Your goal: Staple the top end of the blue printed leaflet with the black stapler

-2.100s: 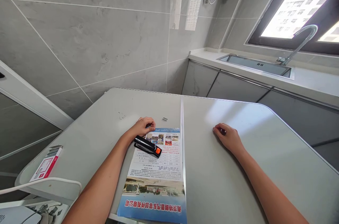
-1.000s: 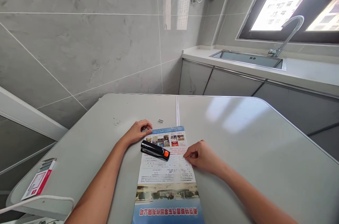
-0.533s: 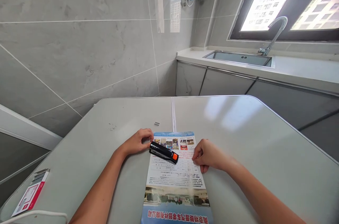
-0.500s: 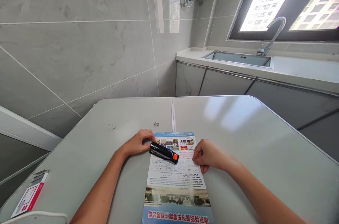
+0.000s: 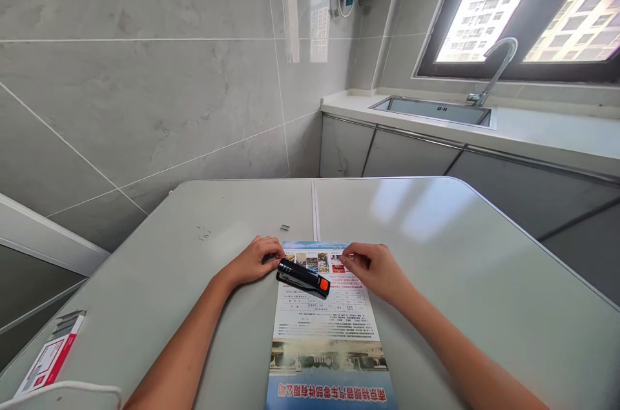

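A black stapler (image 5: pixel 304 278) with an orange button at its right end lies slantwise across the upper part of a printed leaflet (image 5: pixel 323 326). My left hand (image 5: pixel 256 260) is at the leaflet's upper left edge, fingers curled, thumb and fingertips closed at the stapler's left end. Over the leaflet's upper right part is my right hand (image 5: pixel 372 268), its thumb and fingertips pinched together. Whatever it may hold is too small to make out. Just beyond the leaflet, short strips of staples (image 5: pixel 285 227) lie on the table.
Loose bent staples (image 5: pixel 203 233) are scattered on the table (image 5: pixel 436 307) at the left. A red and white packet (image 5: pixel 51 355) and a white cable (image 5: pixel 92 388) lie at the near left. Behind are a tiled wall, a counter with a sink (image 5: pixel 436 110) and a tap (image 5: pixel 498 68).
My right hand has moved from the leaflet's right edge up and left, over its printed pictures. The leaflet and stapler have shifted slightly right. My left hand stays at the stapler's left end.
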Action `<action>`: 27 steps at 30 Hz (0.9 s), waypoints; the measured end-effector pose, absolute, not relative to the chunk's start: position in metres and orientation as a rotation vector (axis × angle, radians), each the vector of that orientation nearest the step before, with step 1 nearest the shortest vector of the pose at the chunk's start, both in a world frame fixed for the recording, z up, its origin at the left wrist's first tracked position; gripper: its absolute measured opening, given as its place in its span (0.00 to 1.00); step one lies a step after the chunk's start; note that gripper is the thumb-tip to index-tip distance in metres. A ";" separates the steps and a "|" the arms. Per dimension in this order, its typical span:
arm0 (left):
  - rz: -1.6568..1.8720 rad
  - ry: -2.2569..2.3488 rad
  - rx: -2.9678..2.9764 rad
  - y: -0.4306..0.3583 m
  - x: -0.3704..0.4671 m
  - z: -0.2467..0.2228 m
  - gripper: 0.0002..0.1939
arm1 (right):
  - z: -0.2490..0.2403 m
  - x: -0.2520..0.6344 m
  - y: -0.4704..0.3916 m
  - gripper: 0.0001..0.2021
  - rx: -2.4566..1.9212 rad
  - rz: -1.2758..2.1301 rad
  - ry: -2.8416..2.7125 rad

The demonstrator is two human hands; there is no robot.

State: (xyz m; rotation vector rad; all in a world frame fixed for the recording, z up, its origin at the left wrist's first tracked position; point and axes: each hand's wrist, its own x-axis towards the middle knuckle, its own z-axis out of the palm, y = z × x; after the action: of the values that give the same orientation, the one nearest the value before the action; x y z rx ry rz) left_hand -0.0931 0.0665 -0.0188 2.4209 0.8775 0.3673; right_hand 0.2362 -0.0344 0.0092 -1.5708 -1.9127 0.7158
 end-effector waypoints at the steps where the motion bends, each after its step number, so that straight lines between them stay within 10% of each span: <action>1: 0.370 0.878 2.421 0.067 -0.093 -0.019 0.07 | 0.009 0.227 -0.037 0.11 -1.499 0.691 -1.920; 6: 0.371 0.877 2.416 0.068 -0.093 -0.020 0.07 | -0.005 0.189 -0.054 0.25 -1.282 0.651 -2.147; 27: 0.370 0.919 2.394 0.058 -0.088 -0.008 0.06 | -0.020 0.222 -0.034 0.14 -1.537 0.647 -1.922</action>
State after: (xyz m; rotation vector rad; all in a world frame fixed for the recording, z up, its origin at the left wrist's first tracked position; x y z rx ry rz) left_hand -0.0881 0.0577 -0.0078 2.3941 0.9186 0.3698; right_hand 0.2215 -0.0343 -0.0196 -1.5369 -1.9216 0.6471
